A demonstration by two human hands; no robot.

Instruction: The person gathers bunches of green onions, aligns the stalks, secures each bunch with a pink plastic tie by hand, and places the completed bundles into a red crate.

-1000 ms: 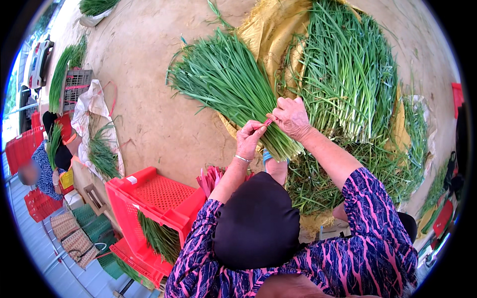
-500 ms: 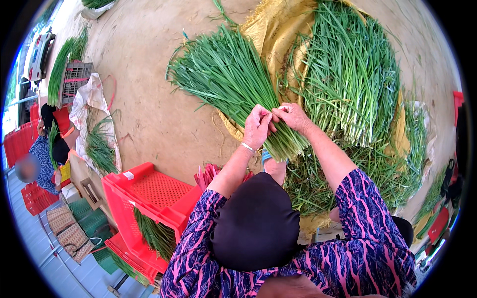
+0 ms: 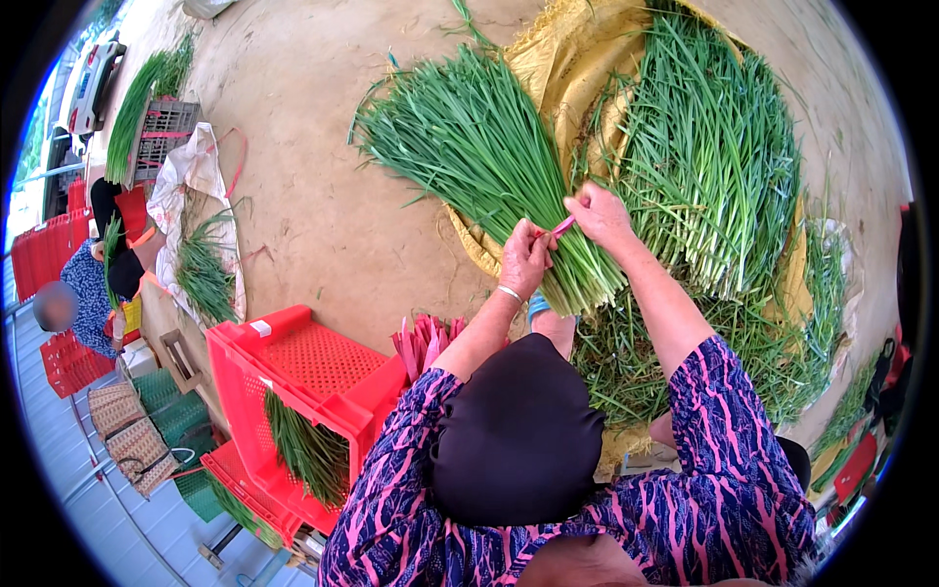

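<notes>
A pile of greens [image 3: 709, 166] spreads at the right. Beside it, to the left, lies the bunch [image 3: 469, 137], far end fanned wide, near end pale. A red crate [image 3: 328, 357] sits lower left. The left hand [image 3: 523, 258], fingers closed, and the right hand [image 3: 601, 217], pinching, grip a pink tie [image 3: 564, 226] across the bunch

Pink tie [image 3: 564, 226] part-hidden by left hand [image 3: 526, 258] and right hand [image 3: 600, 215], whitish sack [image 3: 207, 8] cut off at top edge, co-worker's head [image 3: 56, 306] blurred.
</notes>
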